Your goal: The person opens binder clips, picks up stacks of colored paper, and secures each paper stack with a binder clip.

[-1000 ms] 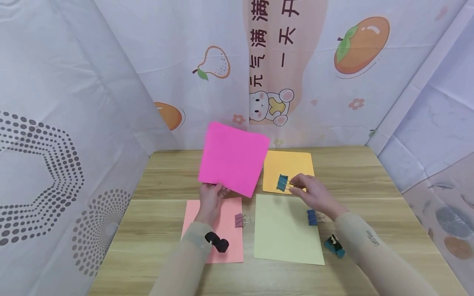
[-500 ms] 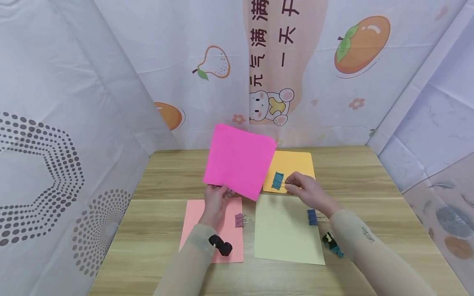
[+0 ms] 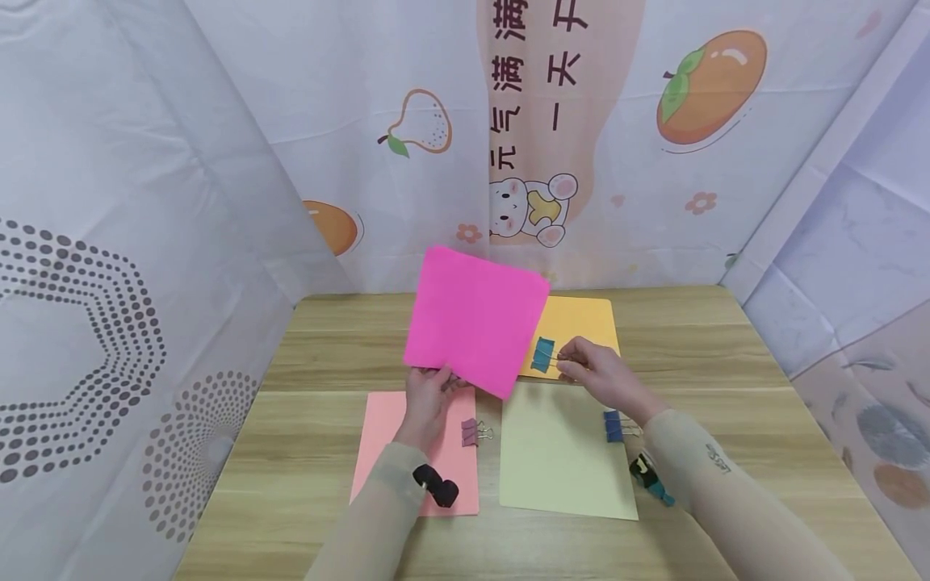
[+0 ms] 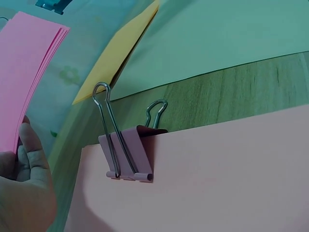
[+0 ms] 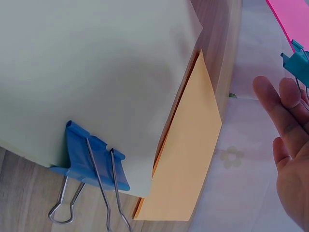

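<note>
My left hand point(image 3: 427, 402) holds a bright pink stack of paper point(image 3: 475, 319) by its near edge, thumb on top. The left wrist view shows several layers in this stack point(image 4: 31, 63). It is raised and tilted above the table. My right hand point(image 3: 599, 375) pinches a teal binder clip point(image 3: 542, 353) by its wire handles. The clip's mouth points left, close to the stack's right edge, above an orange stack of paper point(image 3: 581, 319). In the right wrist view the clip point(image 5: 298, 65) appears near the pink stack's edge; whether they touch I cannot tell.
A salmon stack point(image 3: 454, 476) bears a mauve binder clip point(image 4: 128, 154) on its right edge. Beside it lies a pale green stack point(image 3: 563, 460) with a blue binder clip point(image 5: 94, 154). A teal thing point(image 3: 659, 491) lies partly hidden by the right wrist's black device. Printed curtains point(image 3: 349, 64) surround the table.
The pink stack in my left hand has shifted right and slightly toward me. My right hand has brought the teal clip a little left, narrowing the gap between them.
</note>
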The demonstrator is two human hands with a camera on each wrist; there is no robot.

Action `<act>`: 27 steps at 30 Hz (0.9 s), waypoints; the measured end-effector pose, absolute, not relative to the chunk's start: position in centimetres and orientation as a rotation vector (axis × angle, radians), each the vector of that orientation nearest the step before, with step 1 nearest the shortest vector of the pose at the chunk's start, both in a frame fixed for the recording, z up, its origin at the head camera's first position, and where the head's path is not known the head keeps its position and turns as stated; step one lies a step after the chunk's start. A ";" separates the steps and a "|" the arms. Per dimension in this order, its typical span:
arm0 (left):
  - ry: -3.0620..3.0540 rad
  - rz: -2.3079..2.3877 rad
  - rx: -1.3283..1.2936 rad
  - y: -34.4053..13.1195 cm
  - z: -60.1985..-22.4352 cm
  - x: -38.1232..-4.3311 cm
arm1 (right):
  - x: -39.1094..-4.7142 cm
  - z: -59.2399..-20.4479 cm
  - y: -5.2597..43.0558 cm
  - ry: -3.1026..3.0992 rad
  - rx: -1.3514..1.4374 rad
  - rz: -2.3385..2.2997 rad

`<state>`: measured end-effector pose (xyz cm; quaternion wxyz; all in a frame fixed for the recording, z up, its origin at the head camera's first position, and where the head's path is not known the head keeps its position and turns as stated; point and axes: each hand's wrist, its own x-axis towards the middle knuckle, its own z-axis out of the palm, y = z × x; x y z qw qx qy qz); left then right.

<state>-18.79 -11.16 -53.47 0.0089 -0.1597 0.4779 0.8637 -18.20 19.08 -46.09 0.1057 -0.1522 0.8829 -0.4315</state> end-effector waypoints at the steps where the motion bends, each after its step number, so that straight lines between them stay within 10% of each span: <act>1: 1.489 2.702 -0.497 -11.1 -53.5 -18.8 | -18.2 -46.1 19.1 2.600 -0.439 -1.275; 27: 1.503 2.668 -0.493 -10.5 -53.6 -18.2 | -18.3 -45.8 18.4 2.526 -0.398 -1.315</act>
